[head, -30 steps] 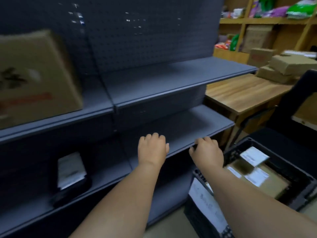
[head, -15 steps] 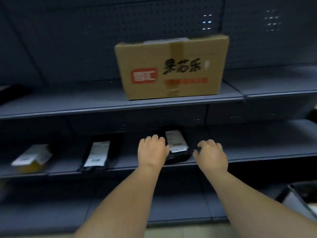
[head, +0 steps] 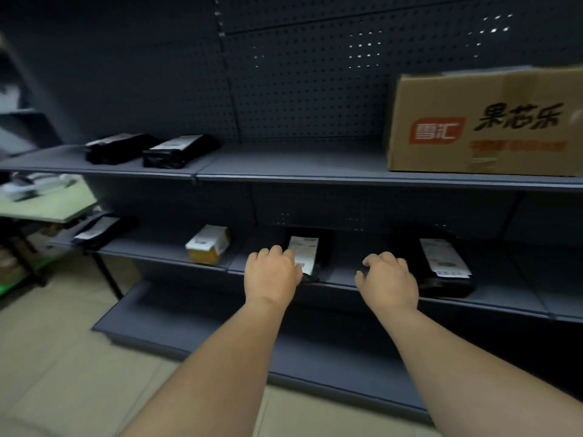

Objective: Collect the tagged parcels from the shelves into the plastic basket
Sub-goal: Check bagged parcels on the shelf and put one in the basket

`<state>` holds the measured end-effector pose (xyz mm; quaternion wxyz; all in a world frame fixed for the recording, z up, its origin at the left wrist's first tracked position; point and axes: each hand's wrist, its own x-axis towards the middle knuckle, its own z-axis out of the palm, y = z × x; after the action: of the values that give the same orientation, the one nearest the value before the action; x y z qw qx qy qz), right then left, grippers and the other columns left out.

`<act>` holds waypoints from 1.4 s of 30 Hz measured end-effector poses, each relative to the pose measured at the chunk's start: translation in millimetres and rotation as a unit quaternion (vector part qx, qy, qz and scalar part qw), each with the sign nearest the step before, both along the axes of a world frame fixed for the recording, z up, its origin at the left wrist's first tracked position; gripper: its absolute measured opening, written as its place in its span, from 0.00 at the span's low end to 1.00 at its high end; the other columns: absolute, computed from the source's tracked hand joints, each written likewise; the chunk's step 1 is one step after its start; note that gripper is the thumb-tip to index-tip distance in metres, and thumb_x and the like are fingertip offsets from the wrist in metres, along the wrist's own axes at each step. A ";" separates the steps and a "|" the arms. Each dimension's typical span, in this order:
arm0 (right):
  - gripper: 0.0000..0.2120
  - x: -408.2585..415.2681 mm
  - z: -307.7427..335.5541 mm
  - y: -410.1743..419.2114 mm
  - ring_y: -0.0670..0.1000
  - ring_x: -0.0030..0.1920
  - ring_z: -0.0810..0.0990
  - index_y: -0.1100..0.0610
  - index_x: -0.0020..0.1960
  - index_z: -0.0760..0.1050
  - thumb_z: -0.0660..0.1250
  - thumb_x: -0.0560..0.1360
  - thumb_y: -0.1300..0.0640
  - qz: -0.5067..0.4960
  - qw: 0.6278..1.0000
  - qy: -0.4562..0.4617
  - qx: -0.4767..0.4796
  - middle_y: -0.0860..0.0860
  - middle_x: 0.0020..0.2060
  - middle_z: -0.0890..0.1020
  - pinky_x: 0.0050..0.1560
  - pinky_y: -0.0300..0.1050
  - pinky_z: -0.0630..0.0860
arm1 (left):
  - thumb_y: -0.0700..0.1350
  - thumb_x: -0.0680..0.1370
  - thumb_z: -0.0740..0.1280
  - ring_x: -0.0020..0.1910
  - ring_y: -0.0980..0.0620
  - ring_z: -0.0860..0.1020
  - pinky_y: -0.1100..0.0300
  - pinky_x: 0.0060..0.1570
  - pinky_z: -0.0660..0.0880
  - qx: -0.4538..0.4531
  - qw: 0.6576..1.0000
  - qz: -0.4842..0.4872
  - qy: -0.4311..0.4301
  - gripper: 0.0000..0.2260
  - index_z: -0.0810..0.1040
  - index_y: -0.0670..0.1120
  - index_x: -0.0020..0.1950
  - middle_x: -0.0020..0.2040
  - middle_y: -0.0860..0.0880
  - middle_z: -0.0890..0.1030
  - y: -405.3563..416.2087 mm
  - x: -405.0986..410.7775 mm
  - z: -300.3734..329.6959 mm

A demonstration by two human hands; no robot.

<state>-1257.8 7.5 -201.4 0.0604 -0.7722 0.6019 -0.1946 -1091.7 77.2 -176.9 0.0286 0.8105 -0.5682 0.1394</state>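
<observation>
Dark shelving (head: pixel 347 179); left hand (head: pixel 273 275) and right hand (head: pixel 388 283) reach forward, grips loosely curled, holding nothing.

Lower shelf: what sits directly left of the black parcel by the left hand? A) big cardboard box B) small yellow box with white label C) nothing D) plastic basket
B: the small yellow box with a white label on top stands on the lower shelf, left of the black parcel that lies just beyond the left hand.

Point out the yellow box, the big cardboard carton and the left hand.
yellow box (head: pixel 209 244), head view, white label on top.
cardboard carton (head: pixel 485 127), head view, printed front face.
left hand (head: pixel 273 274), head view, back of the hand.
</observation>
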 end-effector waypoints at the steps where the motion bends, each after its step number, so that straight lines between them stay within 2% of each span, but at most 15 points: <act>1: 0.17 9.7 1.3 3.3 0.53 0.60 0.71 0.53 0.64 0.73 0.61 0.78 0.49 0.010 1.000 0.001 -0.003 0.51 0.59 0.75 0.53 0.46 0.73 | 0.55 0.81 0.56 0.54 0.48 0.76 0.54 0.54 0.69 -0.003 1.000 0.010 0.002 0.15 0.75 0.47 0.57 0.53 0.48 0.78 6.4 8.7 1.6; 14: 0.16 107.3 15.9 5.9 0.54 0.60 0.72 0.54 0.63 0.74 0.60 0.77 0.51 0.135 0.991 0.023 -0.016 0.52 0.59 0.75 0.54 0.48 0.73 | 0.56 0.81 0.55 0.59 0.48 0.75 0.55 0.57 0.68 -0.030 0.989 0.143 0.016 0.16 0.75 0.48 0.59 0.57 0.49 0.78 51.4 88.6 7.2; 22: 0.17 171.2 11.9 16.5 0.54 0.62 0.70 0.53 0.65 0.73 0.60 0.78 0.50 0.167 0.986 0.028 -0.007 0.51 0.61 0.74 0.55 0.48 0.72 | 0.56 0.80 0.55 0.58 0.48 0.75 0.55 0.57 0.68 -0.032 0.983 0.179 0.029 0.16 0.75 0.48 0.57 0.56 0.50 0.78 73.4 146.9 -1.6; 30: 0.16 271.2 3.2 55.4 0.54 0.62 0.71 0.53 0.64 0.73 0.60 0.78 0.49 0.155 0.988 0.023 0.002 0.51 0.60 0.74 0.56 0.49 0.72 | 0.55 0.81 0.56 0.59 0.48 0.74 0.54 0.58 0.68 -0.035 0.985 0.164 0.034 0.15 0.74 0.49 0.59 0.57 0.49 0.77 106.4 248.9 -6.0; 42: 0.15 399.5 -24.9 107.2 0.54 0.58 0.72 0.54 0.60 0.74 0.61 0.77 0.50 0.063 0.998 0.011 0.027 0.52 0.56 0.76 0.53 0.48 0.72 | 0.55 0.81 0.56 0.58 0.48 0.75 0.54 0.56 0.69 -0.020 0.995 0.088 0.039 0.15 0.73 0.48 0.60 0.57 0.49 0.77 139.9 399.4 -22.3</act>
<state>-858.3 114.7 -226.3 0.0870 -0.8085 0.5581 -0.1654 -692.2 217.2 -199.1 0.0544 0.8614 -0.4905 0.1205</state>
